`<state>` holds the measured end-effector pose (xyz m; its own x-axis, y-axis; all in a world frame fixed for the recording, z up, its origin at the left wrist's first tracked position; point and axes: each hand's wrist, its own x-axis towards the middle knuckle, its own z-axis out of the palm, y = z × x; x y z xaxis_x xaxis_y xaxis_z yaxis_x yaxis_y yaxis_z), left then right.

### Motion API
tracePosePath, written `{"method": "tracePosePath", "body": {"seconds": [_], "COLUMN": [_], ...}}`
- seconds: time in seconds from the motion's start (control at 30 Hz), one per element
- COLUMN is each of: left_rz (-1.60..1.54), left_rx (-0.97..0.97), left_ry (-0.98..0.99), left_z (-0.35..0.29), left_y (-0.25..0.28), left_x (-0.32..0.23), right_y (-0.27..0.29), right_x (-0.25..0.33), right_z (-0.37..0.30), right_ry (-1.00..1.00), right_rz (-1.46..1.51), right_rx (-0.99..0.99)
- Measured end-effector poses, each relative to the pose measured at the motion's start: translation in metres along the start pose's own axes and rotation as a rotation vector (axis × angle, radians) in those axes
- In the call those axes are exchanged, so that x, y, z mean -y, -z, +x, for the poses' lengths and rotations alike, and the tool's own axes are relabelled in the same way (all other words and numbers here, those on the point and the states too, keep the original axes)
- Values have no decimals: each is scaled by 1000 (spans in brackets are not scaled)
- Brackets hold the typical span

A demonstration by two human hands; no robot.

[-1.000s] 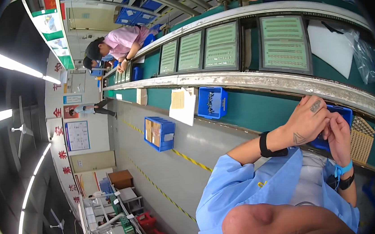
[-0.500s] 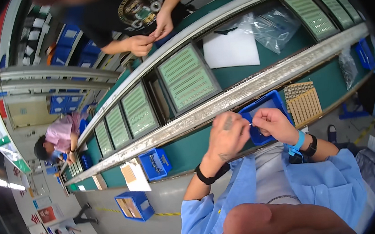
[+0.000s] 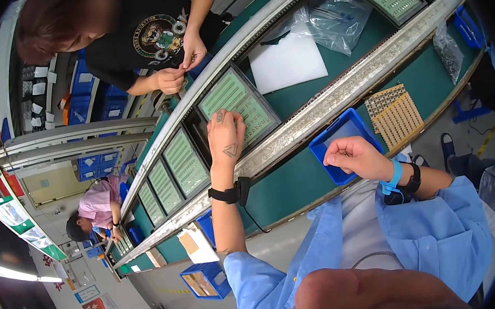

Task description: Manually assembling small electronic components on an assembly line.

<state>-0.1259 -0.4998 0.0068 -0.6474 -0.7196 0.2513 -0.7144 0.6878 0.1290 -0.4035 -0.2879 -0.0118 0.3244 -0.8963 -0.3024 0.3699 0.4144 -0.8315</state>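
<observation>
My left hand [image 3: 226,137] reaches over the conveyor rail onto a green circuit-board panel [image 3: 249,109] set in a dark frame. Its fingers are bent together and cover the panel's left part; whatever they pinch is hidden. Above a blue bin [image 3: 318,147] at the table's near edge, my right hand [image 3: 356,159] is closed, thumb against curled fingers. Anything inside that grip is too small or hidden to name. Just right of the bin lies a tan board with rows of small dark parts [image 3: 395,115].
A metal rail [image 3: 337,92] separates me from the line, where more framed green panels [image 3: 184,160] sit. White foam sheet [image 3: 286,64] and a clear plastic bag [image 3: 339,23] lie beyond. Opposite, a co-worker's hands [image 3: 177,75] meet. Blue bins [image 3: 206,280] stand at lower left.
My left hand has left my right hand and moved left and away, over the framed green panel. My right hand stays above the blue bin. The view has shifted slightly.
</observation>
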Motion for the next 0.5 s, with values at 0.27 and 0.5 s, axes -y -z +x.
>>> {"method": "tracePosePath", "body": {"seconds": [0.27,0.5], "left_rz": [23,20], "left_rx": [15,12], "left_ry": [-5,10], "left_z": [3,5], "left_y": [-4,-2], "left_x": [-2,-4], "right_y": [0,3], "right_x": [-1,1], "right_z": [1,4], "right_ry": [1,-48], "right_rz": [-6,22], "right_rx": [6,25]}}
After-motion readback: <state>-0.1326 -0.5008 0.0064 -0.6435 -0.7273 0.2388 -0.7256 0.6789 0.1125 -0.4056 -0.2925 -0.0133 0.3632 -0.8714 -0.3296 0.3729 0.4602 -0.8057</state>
